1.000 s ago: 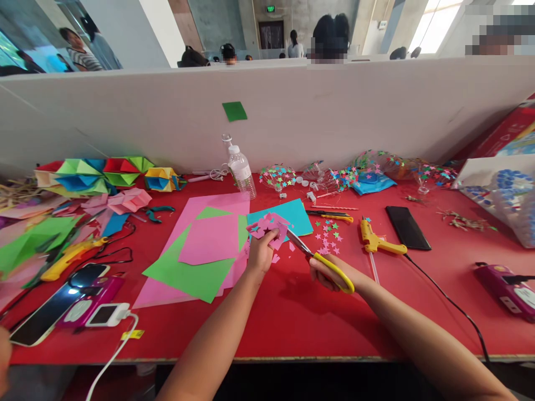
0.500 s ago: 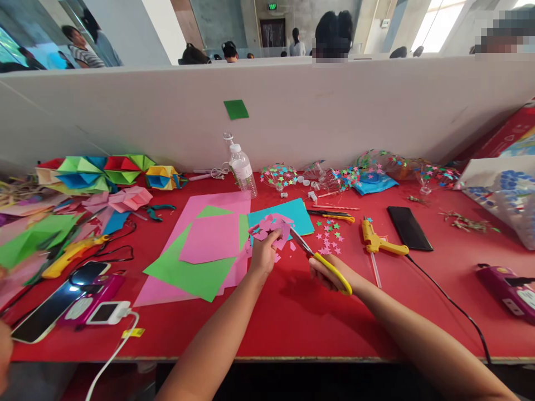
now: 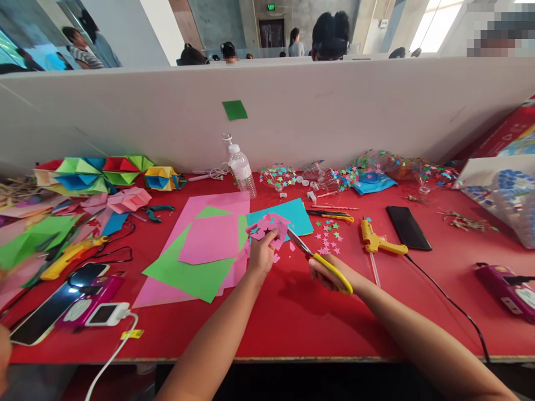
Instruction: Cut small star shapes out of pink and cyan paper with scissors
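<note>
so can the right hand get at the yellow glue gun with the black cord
Probably not while the right hand holds the yellow-handled metal scissors, though the yellow glue gun lies close by with nothing visibly covering it.

a red table (image 3: 301, 328) is backed by a pale partition (image 3: 167, 117); a dark door (image 3: 271, 34) (green sign (image 3: 271, 7) above) is seen top centre, a window (image 3: 434, 25) upper right.

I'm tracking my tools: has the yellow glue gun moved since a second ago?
No, the glue gun shows no visible shift either way against the black phone to its right.
</note>
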Demonstrator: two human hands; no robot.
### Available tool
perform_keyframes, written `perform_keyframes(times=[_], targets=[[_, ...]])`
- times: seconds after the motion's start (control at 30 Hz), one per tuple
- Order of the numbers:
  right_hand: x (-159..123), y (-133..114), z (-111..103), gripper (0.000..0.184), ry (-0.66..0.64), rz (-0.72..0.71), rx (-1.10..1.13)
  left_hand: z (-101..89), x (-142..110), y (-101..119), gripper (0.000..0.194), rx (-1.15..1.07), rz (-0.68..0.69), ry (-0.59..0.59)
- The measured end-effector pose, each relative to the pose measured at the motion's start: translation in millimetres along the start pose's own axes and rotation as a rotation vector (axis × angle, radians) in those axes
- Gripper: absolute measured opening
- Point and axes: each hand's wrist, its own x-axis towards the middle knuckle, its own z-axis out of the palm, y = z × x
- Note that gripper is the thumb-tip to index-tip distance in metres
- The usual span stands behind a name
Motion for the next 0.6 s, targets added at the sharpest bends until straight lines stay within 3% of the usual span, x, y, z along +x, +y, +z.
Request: perform_keyframes(times=[0.6], targets=[[0.1, 1.4, 5.6, 0.061, 0.03, 0.043, 0.031, 0.2, -3.4, -1.7, 0.026, 0.032, -0.052, 0.016]])
